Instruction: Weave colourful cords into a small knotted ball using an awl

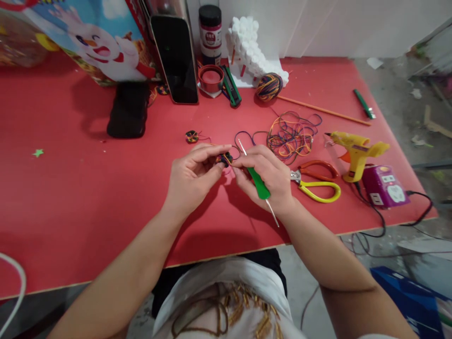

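Between the fingertips of my left hand (196, 174) is a small dark multicoloured crochet piece (224, 159), pinched over the table. My right hand (266, 176) meets it from the other side, thumb and forefinger at the piece and its yarn. A crochet hook with a green handle (259, 183) lies across my right palm, its metal tip pointing up and away from the work. Another small crocheted round (191, 136) rests just beyond my left hand. Loose multicoloured yarn (291, 136) is heaped past my right hand, with a yarn ball (269, 87) farther back.
Pliers with red and yellow handles (318, 181), a yellow glue gun (358, 150) and a purple power box (385, 186) stand to the right. A wooden stick (325, 110), green cutter (231, 87), tape roll (211, 79), upright phone (176, 59) and black case (129, 110) lie behind.
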`<state>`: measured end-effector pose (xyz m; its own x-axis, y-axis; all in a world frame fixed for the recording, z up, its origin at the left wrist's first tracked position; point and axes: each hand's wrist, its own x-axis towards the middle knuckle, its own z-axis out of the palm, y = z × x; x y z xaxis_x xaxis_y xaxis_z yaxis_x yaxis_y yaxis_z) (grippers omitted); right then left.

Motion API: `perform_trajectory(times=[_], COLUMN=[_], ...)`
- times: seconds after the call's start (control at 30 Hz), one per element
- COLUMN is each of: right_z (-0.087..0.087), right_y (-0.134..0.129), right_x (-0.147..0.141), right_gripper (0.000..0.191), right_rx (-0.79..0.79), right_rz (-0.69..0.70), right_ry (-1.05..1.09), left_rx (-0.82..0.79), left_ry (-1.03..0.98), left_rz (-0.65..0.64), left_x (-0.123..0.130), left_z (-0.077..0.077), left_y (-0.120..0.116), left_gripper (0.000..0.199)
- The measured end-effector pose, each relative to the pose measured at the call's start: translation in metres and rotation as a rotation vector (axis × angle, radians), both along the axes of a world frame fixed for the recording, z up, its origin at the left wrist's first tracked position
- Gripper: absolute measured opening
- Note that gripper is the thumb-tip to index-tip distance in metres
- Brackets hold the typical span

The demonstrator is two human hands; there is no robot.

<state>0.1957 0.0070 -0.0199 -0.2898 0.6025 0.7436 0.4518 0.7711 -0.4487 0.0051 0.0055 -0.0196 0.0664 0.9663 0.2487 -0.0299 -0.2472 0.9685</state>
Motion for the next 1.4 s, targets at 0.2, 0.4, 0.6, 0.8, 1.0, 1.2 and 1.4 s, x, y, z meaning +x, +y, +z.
perform_trajectory(times=[0.2, 0.4, 0.6, 0.8, 1.0, 1.2, 1.4], right_z=[0.000, -0.001, -0.002, -0.002, 0.000, 0.000, 0.003], right_y=[0.002, 0.003, 0.002, 0.003, 0.004, 0.003, 0.002], right_x=[0.000, 0.002, 0.001, 0.002, 0.003, 0.004, 0.003], right_gripper=[0.011, 0.007, 0.006, 0.008, 0.010, 0.008, 0.007], right_rx=[-0.029, -0.075, -0.159, -0.170, -0.141, -0.200, -0.275], right_rz=[-0.026, -0.026, -0.013, 0.008, -0.020, -0.010, 0.029], right_ry=[0.018, 0.028, 0.063, 0.063, 0.093, 0.141, 0.236], left_rx=[-0.010, -0.056, -0.022, -0.106, -0.325, -0.363, -0.167], left_ry=[0.025, 0.020, 0.053, 0.028, -0.059, -0.059, 0.100], left_rz=[0.039, -0.015, -0.018, -0.036, -0.118, -0.165, -0.157], left_x=[-0.002, -0.001, 0.003, 0.007, 0.010, 0.011, 0.009], left_z=[-0.001, -0.001, 0.000, 0.000, 0.005, 0.010, 0.009], left_y=[-0.001, -0.002, -0.002, -0.004, -0.006, -0.007, -0.009], left_gripper=[0.037, 0.036, 0.032, 0.015, 0.012, 0.016, 0.010])
